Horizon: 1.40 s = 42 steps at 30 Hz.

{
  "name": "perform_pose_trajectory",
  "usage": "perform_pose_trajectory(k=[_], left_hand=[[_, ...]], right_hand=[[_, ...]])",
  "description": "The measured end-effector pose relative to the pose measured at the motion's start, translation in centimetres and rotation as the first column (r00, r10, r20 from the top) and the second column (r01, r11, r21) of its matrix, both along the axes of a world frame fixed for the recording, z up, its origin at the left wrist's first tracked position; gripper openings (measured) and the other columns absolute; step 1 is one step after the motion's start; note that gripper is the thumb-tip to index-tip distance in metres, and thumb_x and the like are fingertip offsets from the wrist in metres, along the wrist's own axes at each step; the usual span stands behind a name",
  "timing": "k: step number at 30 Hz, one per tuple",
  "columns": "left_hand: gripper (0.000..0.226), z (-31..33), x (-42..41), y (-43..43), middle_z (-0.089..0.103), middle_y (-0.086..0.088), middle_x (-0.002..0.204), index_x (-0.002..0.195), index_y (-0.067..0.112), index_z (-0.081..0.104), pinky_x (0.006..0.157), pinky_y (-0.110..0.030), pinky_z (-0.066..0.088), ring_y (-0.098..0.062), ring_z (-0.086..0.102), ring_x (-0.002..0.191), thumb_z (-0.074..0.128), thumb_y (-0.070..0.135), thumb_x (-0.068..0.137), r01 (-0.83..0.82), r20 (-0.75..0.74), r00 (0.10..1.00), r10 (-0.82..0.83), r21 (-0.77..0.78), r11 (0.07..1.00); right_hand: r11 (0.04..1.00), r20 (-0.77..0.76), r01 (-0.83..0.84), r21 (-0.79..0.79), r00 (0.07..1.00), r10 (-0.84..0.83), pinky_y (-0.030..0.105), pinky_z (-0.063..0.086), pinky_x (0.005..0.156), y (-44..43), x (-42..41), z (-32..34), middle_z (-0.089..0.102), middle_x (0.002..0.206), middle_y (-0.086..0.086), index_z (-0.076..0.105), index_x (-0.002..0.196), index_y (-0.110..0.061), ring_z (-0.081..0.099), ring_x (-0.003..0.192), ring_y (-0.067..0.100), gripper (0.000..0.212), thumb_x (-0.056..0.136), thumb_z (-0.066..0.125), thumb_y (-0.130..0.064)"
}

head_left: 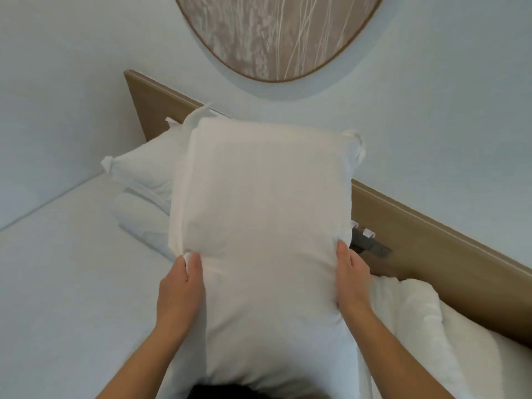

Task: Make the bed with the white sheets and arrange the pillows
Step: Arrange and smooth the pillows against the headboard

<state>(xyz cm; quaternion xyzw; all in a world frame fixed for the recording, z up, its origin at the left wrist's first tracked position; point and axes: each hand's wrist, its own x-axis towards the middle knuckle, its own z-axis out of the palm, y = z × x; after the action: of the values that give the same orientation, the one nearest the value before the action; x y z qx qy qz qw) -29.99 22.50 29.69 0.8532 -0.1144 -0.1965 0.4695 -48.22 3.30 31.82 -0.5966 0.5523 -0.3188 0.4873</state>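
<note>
The left hand (180, 286) pinches the left side of the pillow (264, 226). Its thumb lies flat on the front face, with a small fold of the white case bunched just beside its tip. The other fingers go round behind the edge and are hidden, so I cannot tell whether they are spread or together. The right hand (352, 280) grips the opposite side at about the same height, thumb pointing up along the front near the edge and the remaining fingers hidden behind the pillow.

Between the two thumbs the pillow stands on end, its long side running up and away from the hands. It is held off the bed, and its loose case flaps stick out at the far corners. Its near end drops below the wrists toward a dark shape (259, 391) at the bottom edge, which is too cropped to identify.

Beyond the left fingers, a second pillow (144, 165) leans against the wooden headboard (431, 249), with a rolled white bundle (135, 214) just in front of it. Left of that hand stretches the white sheet (72, 283), smooth over the mattress. Just past the right fingertips a small grey fitting (371, 246) sits on the headboard. Right of that wrist lies a rumpled white duvet (417, 326). Far above both hands an oval wall panel (276, 33) hangs on the pale wall.
</note>
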Motion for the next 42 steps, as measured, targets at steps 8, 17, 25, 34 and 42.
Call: perform_pose_trajectory(k=[8, 17, 25, 34, 42], left_hand=[[0.041, -1.2, 4.2, -2.6, 0.061, 0.0, 0.079, 0.081, 0.017, 0.056, 0.063, -0.036, 0.042, -0.02, 0.058, 0.077, 0.053, 0.058, 0.089, -0.297, -0.009, 0.955, 0.297, 0.005, 0.955], [0.038, -1.2, 11.1, -14.4, 0.058, -0.008, 0.07, 0.072, 0.007, 0.053, 0.063, -0.039, 0.043, -0.026, 0.053, 0.068, 0.047, 0.033, 0.1, -0.686, 0.091, 0.701, 0.708, -0.185, 0.703], [0.033, -4.3, 23.1, -24.1, 0.06, 0.002, 0.082, 0.09, 0.009, 0.056, 0.074, -0.037, 0.043, -0.029, 0.058, 0.084, 0.042, 0.038, 0.1, -0.836, 0.068, 0.505, 0.861, -0.21, 0.507], [0.095, -23.1, 29.4, -29.1, 0.007, -0.008, 0.162, 0.155, 0.014, 0.002, 0.119, -0.042, 0.016, -0.026, 0.012, 0.148, 0.049, 0.062, 0.088, -0.401, -0.223, 0.866, 0.448, 0.224, 0.888], [0.1, -24.5, 30.4, -33.2, 0.036, -0.001, 0.146, 0.151, 0.035, 0.01, 0.106, -0.046, 0.036, -0.028, 0.035, 0.134, 0.062, 0.071, 0.073, -0.516, -0.051, 0.851, 0.523, 0.107, 0.85]], right_hand=[[0.96, 0.01, -0.279, -0.005, 0.96, 0.279, 0.027, 0.03, 0.052, -7.1, 11.2, -1.4, 0.039, 0.057, -0.002, 0.036, 0.06, -0.016, 0.035, 0.053, 0.013, 0.047, 0.101, 0.044, -0.034], [0.823, 0.083, -0.567, -0.027, 0.819, 0.567, 0.031, 0.027, 0.057, -20.6, 28.4, -0.9, 0.033, 0.062, 0.0, 0.032, 0.063, -0.017, 0.03, 0.06, 0.015, 0.042, 0.098, 0.049, -0.034], [0.685, -0.128, -0.715, -0.143, 0.699, 0.703, 0.033, 0.028, 0.053, -29.5, 47.4, -2.8, 0.04, 0.063, 0.0, 0.036, 0.063, -0.015, 0.035, 0.057, 0.016, 0.044, 0.098, 0.045, -0.038], [0.519, -0.701, -0.851, -0.072, 0.414, 0.581, 0.053, 0.029, 0.11, -34.5, 53.8, -21.3, 0.028, 0.156, 0.005, 0.022, 0.151, -0.027, 0.028, 0.141, 0.029, 0.059, 0.099, 0.034, -0.052], [0.499, -0.468, -0.866, -0.042, 0.458, 0.756, 0.04, 0.043, 0.099, -35.9, 57.9, -22.6, 0.052, 0.138, 0.002, 0.036, 0.146, -0.03, 0.051, 0.122, 0.028, 0.047, 0.101, 0.04, -0.038]])
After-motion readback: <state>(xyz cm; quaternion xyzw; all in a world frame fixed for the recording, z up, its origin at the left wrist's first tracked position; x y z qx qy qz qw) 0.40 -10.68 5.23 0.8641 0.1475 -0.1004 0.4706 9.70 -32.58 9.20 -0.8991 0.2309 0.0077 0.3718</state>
